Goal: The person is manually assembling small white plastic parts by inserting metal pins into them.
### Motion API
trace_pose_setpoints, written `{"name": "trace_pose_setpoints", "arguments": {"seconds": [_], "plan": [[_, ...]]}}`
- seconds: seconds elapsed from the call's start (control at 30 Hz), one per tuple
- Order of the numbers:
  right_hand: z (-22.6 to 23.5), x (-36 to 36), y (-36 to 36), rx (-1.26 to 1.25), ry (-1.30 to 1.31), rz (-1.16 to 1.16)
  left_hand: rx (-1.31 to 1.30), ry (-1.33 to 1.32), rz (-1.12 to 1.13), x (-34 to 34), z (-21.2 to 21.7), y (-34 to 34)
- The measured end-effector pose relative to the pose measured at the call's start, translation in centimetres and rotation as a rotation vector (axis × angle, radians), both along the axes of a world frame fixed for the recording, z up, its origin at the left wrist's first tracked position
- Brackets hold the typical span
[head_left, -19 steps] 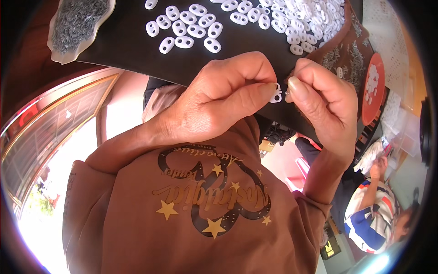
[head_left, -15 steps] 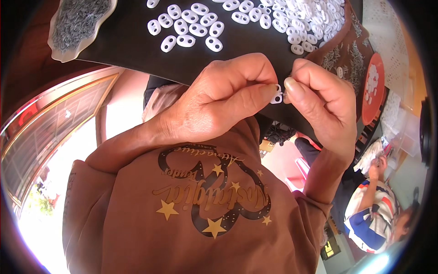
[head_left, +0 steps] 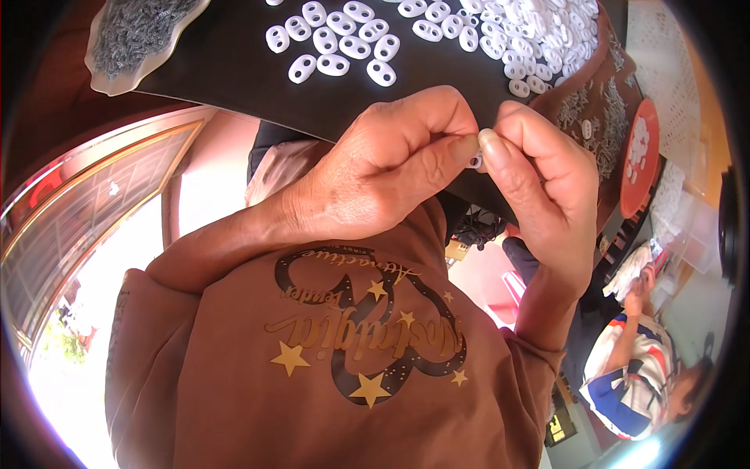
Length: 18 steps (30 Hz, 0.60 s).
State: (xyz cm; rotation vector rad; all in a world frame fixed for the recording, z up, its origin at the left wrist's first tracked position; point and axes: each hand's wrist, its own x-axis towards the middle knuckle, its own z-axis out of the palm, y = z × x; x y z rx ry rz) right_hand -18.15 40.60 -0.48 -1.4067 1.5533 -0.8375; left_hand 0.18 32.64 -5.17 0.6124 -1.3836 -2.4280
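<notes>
In front of my chest, my left hand [head_left: 391,168] is closed, pinching a small white two-hole cord lock [head_left: 475,162] between thumb and forefinger. Only a sliver of the piece shows. My right hand [head_left: 547,176] is closed too, its thumb and forefinger tips pressed against the cord lock's right side. Whatever those right fingertips hold is hidden. Beyond my hands, several loose white cord locks [head_left: 333,66] are spread over the dark tabletop [head_left: 226,74], and a large heap of the same pieces [head_left: 547,35] lies farther right.
A translucent tray [head_left: 117,84] of small grey springs stands at the far left. More springs [head_left: 609,109] lie on brown cloth at the right, beside an orange plate [head_left: 634,176] with white pieces. At the right edge, another person in a patterned shirt [head_left: 625,375] handles something.
My right hand has moved left, its fingertips now meeting my left fingers. The cord lock is more covered than before. The view has shifted slightly.
</notes>
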Motion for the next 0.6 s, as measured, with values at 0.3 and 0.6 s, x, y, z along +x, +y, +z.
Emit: {"name": "trace_pose_setpoints", "arguments": {"seconds": [0.3,0.6], "plan": [[0.2,-1.5,0.4,0.044,-0.034,-0.092,0.000,0.032,0.032,-1.7,-0.3,-0.1],[-0.2,-1.9,-0.1,-0.122,0.076,-0.035,-0.097,0.010,0.029,-2.8,-0.4,-0.2]]}}
